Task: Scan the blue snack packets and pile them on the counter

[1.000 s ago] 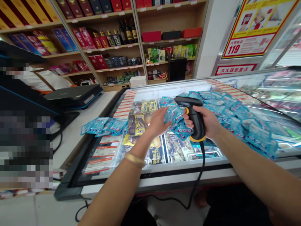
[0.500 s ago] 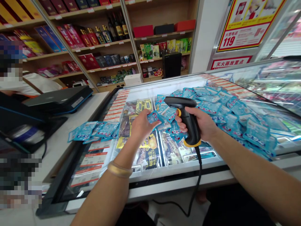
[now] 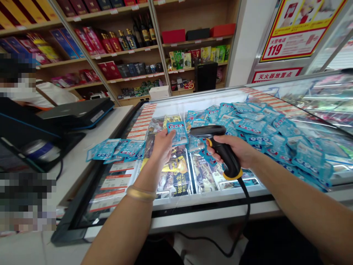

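My left hand [image 3: 163,144] is closed on one blue packet [image 3: 177,132], held upright with its printed face and barcode toward me. My right hand [image 3: 234,149] grips a black and yellow barcode scanner [image 3: 227,156] by its handle, and the head points left at the packet, a short gap apart. A large heap of blue packets [image 3: 253,127] covers the glass top of the freezer [image 3: 182,217] beyond and right of the scanner. To the left lies a smaller pile of blue packets [image 3: 128,148] on the glass. Yellow and brown ice cream packs [image 3: 179,173] show beneath the glass.
Left of the freezer, a counter [image 3: 107,125] bears a black device [image 3: 79,112]. A person in white [image 3: 59,94] is beyond it. Shelves of boxes and bottles [image 3: 142,33] line the back. The scanner cable [image 3: 246,217] hangs over the freezer's front edge.
My left hand has raised the blue packet and turned its face toward me. The scanner has tilted and dropped slightly, its head now nearer level with the packet. The view has shifted a little left.
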